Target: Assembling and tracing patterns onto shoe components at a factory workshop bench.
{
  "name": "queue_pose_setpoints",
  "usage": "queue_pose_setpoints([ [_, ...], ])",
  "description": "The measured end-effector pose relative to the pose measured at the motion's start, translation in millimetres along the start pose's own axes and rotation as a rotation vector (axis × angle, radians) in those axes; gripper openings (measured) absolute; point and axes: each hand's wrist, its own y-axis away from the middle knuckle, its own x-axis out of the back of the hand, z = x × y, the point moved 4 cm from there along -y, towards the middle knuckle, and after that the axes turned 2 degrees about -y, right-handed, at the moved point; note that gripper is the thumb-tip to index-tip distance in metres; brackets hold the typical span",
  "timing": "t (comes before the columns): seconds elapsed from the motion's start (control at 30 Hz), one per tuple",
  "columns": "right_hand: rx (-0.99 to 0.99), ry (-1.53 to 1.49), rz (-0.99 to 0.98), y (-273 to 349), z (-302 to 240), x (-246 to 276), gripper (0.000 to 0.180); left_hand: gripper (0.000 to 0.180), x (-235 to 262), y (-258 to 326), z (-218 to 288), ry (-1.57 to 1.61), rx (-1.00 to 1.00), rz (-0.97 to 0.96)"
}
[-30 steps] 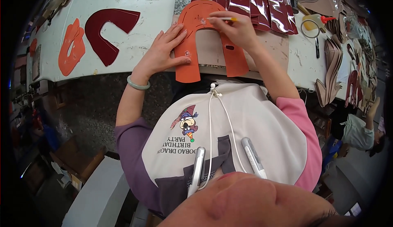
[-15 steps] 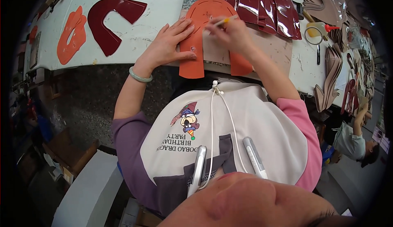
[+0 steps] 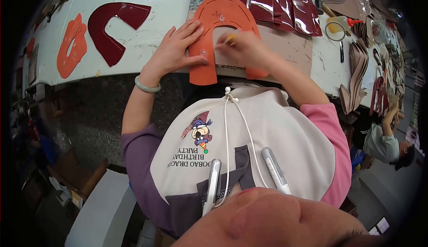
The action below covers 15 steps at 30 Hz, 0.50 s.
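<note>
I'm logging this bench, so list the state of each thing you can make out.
Orange U-piece: lying flat, slotted
Pen: held, blurred
Left hand: spread on the orange U-piece
Right hand: closed on the pen
Dark red U-piece: flat, untouched
Glossy dark red pieces: overlapping
Bottle: red nozzle fitted

On your pale shirt, three lines of dark letters stand upside down next to a cartoon. The little marks on your orange arch are too small to read.
</note>
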Motion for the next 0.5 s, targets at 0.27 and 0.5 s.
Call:
queue_pose_setpoints([
  [0.27, -0.418, -0.141, 0.184, 58.5, 33.0, 43.3, 0.013, 0.077, -0.6, -3.8, 6.3, -0.002, -0.019, 0.019],
  [0.5, -0.316, 0.128, 0.126, 63.3, 31.2, 37.8, 0.013, 0.077, 2.1, -6.2, 12.1, 0.006, 0.0, -0.03],
])
